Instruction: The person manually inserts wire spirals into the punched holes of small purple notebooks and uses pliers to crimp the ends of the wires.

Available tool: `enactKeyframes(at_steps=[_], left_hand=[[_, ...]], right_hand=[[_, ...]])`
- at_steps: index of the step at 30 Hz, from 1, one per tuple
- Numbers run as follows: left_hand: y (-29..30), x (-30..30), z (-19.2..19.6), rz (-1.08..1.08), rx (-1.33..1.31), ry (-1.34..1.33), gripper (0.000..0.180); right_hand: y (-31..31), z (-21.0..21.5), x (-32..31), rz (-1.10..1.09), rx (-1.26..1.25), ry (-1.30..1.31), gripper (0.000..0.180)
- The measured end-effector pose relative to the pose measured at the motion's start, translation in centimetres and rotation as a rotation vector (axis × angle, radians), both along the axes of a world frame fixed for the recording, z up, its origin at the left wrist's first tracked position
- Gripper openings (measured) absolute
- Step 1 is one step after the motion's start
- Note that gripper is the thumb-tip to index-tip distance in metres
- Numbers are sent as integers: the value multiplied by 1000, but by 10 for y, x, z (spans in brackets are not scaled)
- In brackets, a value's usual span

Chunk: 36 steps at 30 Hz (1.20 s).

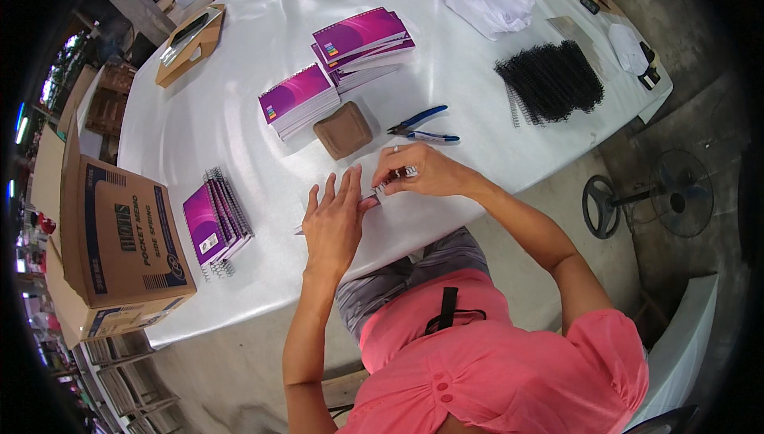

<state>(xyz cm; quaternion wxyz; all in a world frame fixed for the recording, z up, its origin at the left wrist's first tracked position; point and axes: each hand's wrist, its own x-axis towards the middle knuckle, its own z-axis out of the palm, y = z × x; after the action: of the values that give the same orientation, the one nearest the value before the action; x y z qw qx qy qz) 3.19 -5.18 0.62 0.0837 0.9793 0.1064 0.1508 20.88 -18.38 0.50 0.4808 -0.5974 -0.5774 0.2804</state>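
Pressing with one hand, pinching with the other

I watch through the head camera a dark spiral wire coil (411,171) at the near side of the white-covered table (454,223); its long axis slants from beside the left thumb up toward the right; the right hand (404,174) grips it between thumb and bent fingers; the left hand (330,213) lies flat, fingers slightly spread, over a thin, mostly hidden paper booklet (373,197), whose long axis I cannot tell; blue-handled metal pliers (422,121) lie just beyond.
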Motion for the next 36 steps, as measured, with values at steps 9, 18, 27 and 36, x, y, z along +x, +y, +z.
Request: enactKeyframes(at_steps=[9,18,27,36], left_hand=[[-3,3,5,4,-49,32,61],[-1,0,19,11,-199,193,48],[-1,-10,25,-215,-244,378,62],[24,-11,11,74,-56,118,95]], right_hand=[[-10,15,-9,-116,-74,-312,17],[20,27,20,134,-400,-340,23],[98,0,63,81,-228,-927,46],[57,18,57,676,-485,136,55]])
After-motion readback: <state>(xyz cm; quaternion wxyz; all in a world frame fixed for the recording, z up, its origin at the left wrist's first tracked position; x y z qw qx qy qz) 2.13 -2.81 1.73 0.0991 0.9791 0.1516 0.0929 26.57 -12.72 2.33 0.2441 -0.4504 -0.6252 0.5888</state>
